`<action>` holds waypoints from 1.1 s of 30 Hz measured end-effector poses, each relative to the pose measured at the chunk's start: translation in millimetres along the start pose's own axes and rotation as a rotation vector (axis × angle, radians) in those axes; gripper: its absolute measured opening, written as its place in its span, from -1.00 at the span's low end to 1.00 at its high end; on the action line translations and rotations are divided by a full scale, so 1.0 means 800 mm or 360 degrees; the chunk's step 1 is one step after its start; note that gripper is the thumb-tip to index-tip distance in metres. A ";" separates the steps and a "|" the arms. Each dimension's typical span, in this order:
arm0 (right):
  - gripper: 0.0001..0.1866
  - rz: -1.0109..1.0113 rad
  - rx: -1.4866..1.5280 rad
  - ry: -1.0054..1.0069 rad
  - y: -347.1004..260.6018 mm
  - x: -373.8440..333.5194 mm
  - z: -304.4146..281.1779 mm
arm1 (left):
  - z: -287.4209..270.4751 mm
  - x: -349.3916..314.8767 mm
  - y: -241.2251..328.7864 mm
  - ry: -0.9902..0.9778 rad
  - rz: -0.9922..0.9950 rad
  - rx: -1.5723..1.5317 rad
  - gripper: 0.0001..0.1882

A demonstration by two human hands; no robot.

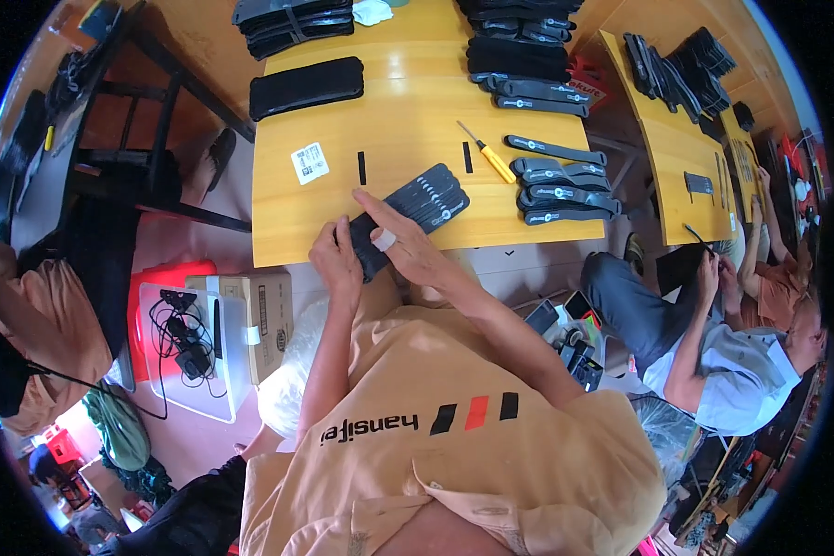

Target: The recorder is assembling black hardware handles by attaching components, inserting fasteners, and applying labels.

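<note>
Over the near edge of the yellow table I hold a stack of flat black straps [438,196] with rounded ends and white printing, tilted up to the right. My left hand [336,258] is closed on the near left end of the stack. Across its top lies my right hand [406,243], pressed against the straps with its index finger stretched out; its thumb is hidden. A white bandage [383,240] wraps one right finger. Just beyond the stack, two short black strips [361,169] lie apart on the table, and a yellow-handled screwdriver [497,161] rests to the right.
Piles of black straps [565,190] line the table's [398,111] right side; more bundles [308,88] lie at the far left. A white label sheet [309,163] is at left. A clear bin of cables [195,347] stands left of me. Co-workers [713,371] sit at right.
</note>
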State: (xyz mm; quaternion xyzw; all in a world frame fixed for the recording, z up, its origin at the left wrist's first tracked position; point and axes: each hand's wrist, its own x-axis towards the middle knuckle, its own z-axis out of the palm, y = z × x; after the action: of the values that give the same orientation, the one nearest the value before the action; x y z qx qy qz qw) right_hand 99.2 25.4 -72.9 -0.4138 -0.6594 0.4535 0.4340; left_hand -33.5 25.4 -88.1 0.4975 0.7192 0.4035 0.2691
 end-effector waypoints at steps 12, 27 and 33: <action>-0.52 -0.0069 -0.0442 0.0168 0.018 0.007 -0.052 | -0.004 -0.006 -0.004 0.0104 0.0082 0.0014 -0.73; -0.47 0.0263 0.0065 0.0868 0.011 -0.004 -0.119 | -0.027 -0.003 -0.013 0.0095 0.0154 -0.0182 -0.71; -0.60 0.0610 0.0281 0.0731 0.005 0.000 -0.089 | -0.039 0.002 0.010 0.0000 0.0101 -0.0358 -0.69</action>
State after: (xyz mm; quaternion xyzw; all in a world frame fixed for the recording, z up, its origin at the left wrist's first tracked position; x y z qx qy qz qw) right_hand 167.4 43.8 -61.9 -0.5829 -0.4121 0.4774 0.5124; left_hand -54.8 18.4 -64.4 0.4865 0.6534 0.4900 0.3102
